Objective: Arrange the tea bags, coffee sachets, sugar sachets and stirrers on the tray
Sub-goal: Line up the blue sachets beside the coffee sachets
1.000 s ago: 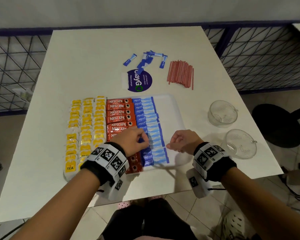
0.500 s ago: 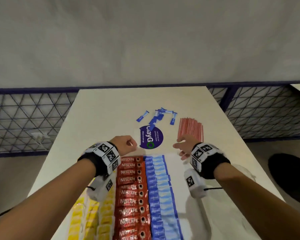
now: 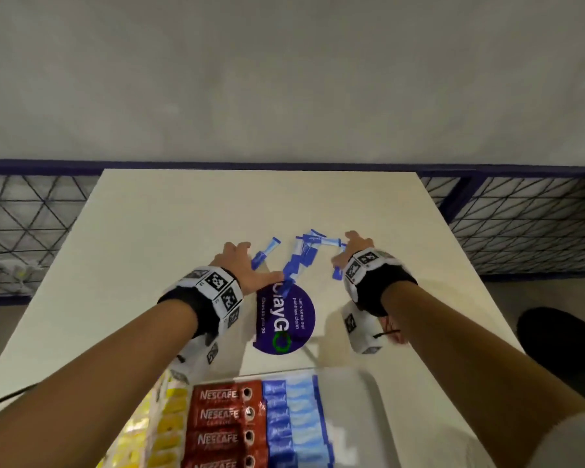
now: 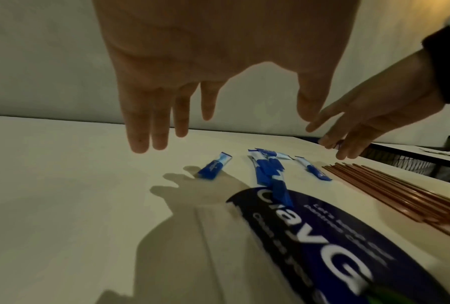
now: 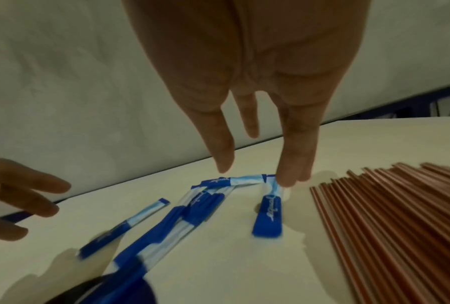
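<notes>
Loose blue sugar sachets (image 3: pixel 304 256) lie in a small pile on the white table beyond the tray, with one single sachet (image 3: pixel 265 255) to their left. My left hand (image 3: pixel 250 265) hovers open above that single sachet (image 4: pixel 214 167), fingers straight. On the other side my right hand (image 3: pixel 348 251) is open too, and its fingertips (image 5: pixel 287 181) touch the right end of the pile (image 5: pixel 244 181). The white tray (image 3: pixel 368 410) at the bottom holds rows of yellow tea bags (image 3: pixel 173 417), red coffee sachets (image 3: pixel 222 417) and blue sugar sachets (image 3: pixel 294 417). Brown stirrers (image 5: pixel 400 216) lie right of the pile.
A round purple sticker (image 3: pixel 284 319) lies on the table between the tray and the loose sachets. The table's far edge (image 3: pixel 260 170) meets a grey wall. Blue wire railings (image 3: pixel 527 224) run along both sides of the table.
Both hands left the tray and reached forward to the loose sachets at the far end, opening from curled to straight fingers. The head view moved forward, so only the tray's top shows.
</notes>
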A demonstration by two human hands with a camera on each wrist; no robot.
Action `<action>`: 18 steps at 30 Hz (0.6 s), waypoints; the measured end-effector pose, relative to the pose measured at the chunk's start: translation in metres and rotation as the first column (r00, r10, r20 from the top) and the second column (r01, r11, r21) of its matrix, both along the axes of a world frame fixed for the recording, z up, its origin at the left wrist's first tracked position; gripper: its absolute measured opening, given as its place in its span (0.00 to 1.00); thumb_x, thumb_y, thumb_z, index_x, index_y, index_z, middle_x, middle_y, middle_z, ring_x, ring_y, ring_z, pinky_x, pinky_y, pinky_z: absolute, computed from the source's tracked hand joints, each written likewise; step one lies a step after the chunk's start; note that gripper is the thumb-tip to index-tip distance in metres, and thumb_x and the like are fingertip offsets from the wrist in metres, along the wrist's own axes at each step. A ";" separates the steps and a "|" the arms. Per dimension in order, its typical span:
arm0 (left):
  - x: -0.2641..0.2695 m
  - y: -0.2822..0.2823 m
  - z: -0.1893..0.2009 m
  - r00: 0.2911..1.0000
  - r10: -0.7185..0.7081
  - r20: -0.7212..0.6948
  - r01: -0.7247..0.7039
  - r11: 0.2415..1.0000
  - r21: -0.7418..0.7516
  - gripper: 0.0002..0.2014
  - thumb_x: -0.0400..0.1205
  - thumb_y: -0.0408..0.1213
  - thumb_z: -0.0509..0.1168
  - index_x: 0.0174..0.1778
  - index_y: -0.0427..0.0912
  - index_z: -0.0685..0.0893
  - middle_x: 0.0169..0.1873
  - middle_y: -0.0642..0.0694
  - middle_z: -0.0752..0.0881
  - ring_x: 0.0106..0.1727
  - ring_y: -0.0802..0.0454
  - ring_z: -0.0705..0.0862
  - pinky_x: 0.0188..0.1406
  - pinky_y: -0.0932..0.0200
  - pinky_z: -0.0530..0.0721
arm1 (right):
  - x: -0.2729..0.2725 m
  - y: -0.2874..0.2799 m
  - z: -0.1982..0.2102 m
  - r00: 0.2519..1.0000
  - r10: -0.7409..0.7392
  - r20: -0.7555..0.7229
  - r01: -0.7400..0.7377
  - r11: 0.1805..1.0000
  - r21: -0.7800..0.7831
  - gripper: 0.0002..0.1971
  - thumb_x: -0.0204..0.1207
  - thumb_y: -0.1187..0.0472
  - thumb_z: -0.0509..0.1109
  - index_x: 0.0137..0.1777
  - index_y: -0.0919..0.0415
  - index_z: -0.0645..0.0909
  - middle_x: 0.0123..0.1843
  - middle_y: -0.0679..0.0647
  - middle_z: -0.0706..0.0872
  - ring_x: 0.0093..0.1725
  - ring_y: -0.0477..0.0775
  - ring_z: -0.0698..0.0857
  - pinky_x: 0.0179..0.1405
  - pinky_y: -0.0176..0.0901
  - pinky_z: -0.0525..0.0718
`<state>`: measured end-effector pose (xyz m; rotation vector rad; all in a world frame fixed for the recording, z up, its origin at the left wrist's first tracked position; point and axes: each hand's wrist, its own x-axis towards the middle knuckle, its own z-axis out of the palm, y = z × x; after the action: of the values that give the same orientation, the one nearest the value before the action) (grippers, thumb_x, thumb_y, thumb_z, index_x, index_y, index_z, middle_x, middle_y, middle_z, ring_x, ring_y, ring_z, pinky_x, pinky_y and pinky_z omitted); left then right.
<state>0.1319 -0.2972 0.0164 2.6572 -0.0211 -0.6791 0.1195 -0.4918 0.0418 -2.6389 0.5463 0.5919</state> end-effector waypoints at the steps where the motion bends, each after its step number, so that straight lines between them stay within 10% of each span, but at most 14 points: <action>1: 0.008 -0.007 -0.003 1.000 -0.021 0.002 0.021 0.999 0.035 0.50 0.69 0.66 0.66 0.80 0.42 0.56 0.77 0.40 0.61 0.74 0.41 0.69 0.72 0.47 0.70 | 0.006 -0.002 0.000 0.999 0.025 -0.048 -0.027 0.999 -0.046 0.25 0.82 0.60 0.60 0.78 0.62 0.61 0.77 0.64 0.63 0.73 0.64 0.69 0.68 0.49 0.71; 8: 0.033 -0.044 -0.038 0.995 -0.098 -0.023 0.100 0.983 0.156 0.53 0.62 0.73 0.67 0.75 0.40 0.60 0.69 0.42 0.66 0.70 0.41 0.66 0.68 0.45 0.68 | 0.036 0.002 -0.016 0.995 0.047 -0.092 -0.057 0.992 -0.112 0.32 0.79 0.62 0.61 0.81 0.63 0.54 0.83 0.62 0.52 0.79 0.64 0.62 0.74 0.51 0.70; 12: 0.039 -0.057 -0.049 0.990 -0.123 0.063 0.107 0.972 0.208 0.45 0.70 0.67 0.66 0.72 0.39 0.62 0.68 0.42 0.65 0.69 0.42 0.65 0.63 0.48 0.70 | 0.044 0.002 -0.043 0.997 0.008 -0.076 -0.007 1.000 0.014 0.27 0.81 0.62 0.60 0.78 0.66 0.57 0.70 0.65 0.67 0.60 0.54 0.77 0.52 0.34 0.74; 15: 0.040 -0.064 -0.048 0.983 -0.146 0.111 0.121 0.971 0.209 0.35 0.76 0.59 0.64 0.71 0.39 0.66 0.68 0.43 0.66 0.69 0.42 0.67 0.59 0.48 0.71 | 0.052 -0.003 -0.056 0.986 -0.159 -0.049 0.163 0.983 0.088 0.04 0.78 0.63 0.65 0.49 0.61 0.74 0.49 0.56 0.69 0.30 0.43 0.64 0.26 0.30 0.64; 18: 0.043 -0.068 -0.046 0.984 -0.138 0.116 0.117 0.979 0.170 0.25 0.80 0.50 0.62 0.67 0.40 0.69 0.66 0.43 0.69 0.66 0.43 0.71 0.56 0.50 0.72 | 0.068 -0.004 -0.054 0.982 -0.187 -0.018 0.188 0.976 0.110 0.11 0.78 0.59 0.62 0.41 0.69 0.73 0.44 0.62 0.78 0.39 0.59 0.79 0.31 0.42 0.73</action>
<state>0.1746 -0.3656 -0.0295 2.8725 -0.1810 -0.5711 0.1877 -0.4962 -0.0120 -2.4472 0.7327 0.5571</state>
